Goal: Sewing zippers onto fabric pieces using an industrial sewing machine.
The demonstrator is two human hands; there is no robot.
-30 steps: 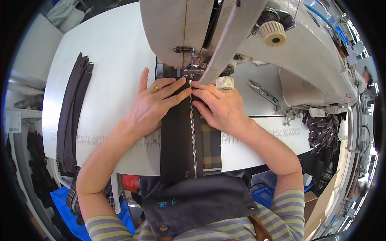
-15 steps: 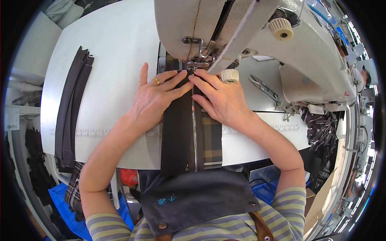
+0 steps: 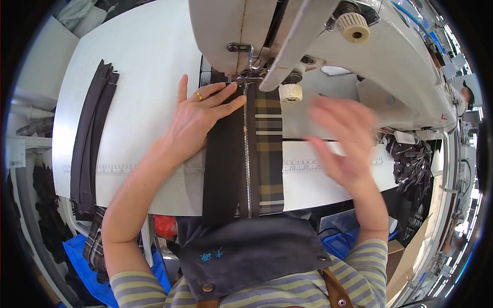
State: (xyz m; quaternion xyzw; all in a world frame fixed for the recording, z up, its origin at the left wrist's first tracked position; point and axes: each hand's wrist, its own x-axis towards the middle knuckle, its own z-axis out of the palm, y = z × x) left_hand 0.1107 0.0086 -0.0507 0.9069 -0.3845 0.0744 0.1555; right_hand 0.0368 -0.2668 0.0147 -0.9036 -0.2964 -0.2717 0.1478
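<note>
A strip of black fabric (image 3: 221, 154) lies lengthwise with a metal-toothed zipper (image 3: 247, 164) along its right side. Brown, black and white plaid fabric (image 3: 269, 146) shows to the right of the zipper. My left hand (image 3: 200, 115) rests flat on the black fabric, fingers stretched out near the sewing machine's presser foot (image 3: 250, 79). Off the fabric, over the machine bed at the right, my right hand (image 3: 344, 136) is blurred by motion; its thumb stands apart from the fingers and nothing shows between them. It covers most of the scissors (image 3: 322, 95).
The sewing machine (image 3: 405, 66) arches over the far right side. Dark folded strips (image 3: 92, 138) lie on the white table (image 3: 138, 77) at the left. A bunch of zipper pulls (image 3: 412, 167) hangs at the right. Blue bins (image 3: 84, 256) stand below the table.
My right hand has let go of the fabric beside the presser foot and moved right, over the scissors. My left hand stays on the fabric. More plaid is uncovered.
</note>
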